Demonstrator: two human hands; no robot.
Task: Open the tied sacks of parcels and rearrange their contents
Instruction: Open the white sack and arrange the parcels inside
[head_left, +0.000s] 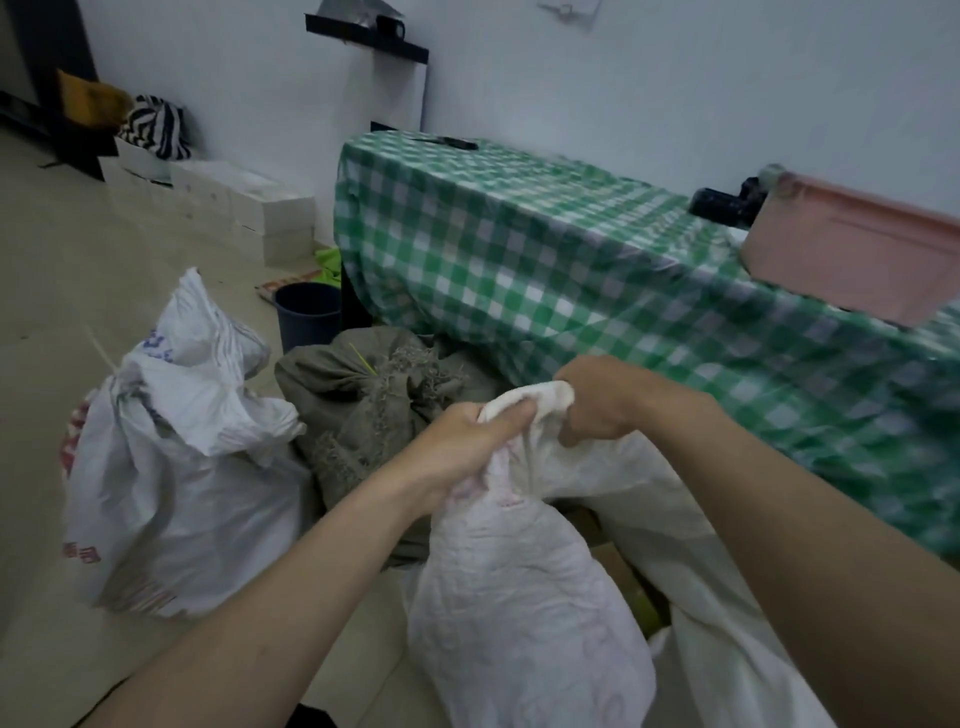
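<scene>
Sack (519, 597): white, bulging, on the floor (41, 312) at 6 o'clock; contents hidden.
Neck (524, 410): bunched, pinched between both hands.
Left hand (462, 452): grip closed on the neck from 9 o'clock.
Right hand (602, 400): grip closed on the neck from 3 o'clock.
Grey sack (374, 395): tied, just behind the hands at 12 o'clock.
Printed sack (176, 467): at 9 o'clock, top crumpled.
Bucket (307, 312): dark, beside the tabletop (545, 244).
Pink bin (857, 249): on the tabletop, 2 o'clock.

3 sacks (519, 597) on the floor (52, 260), table (545, 249) behind them at right
</scene>
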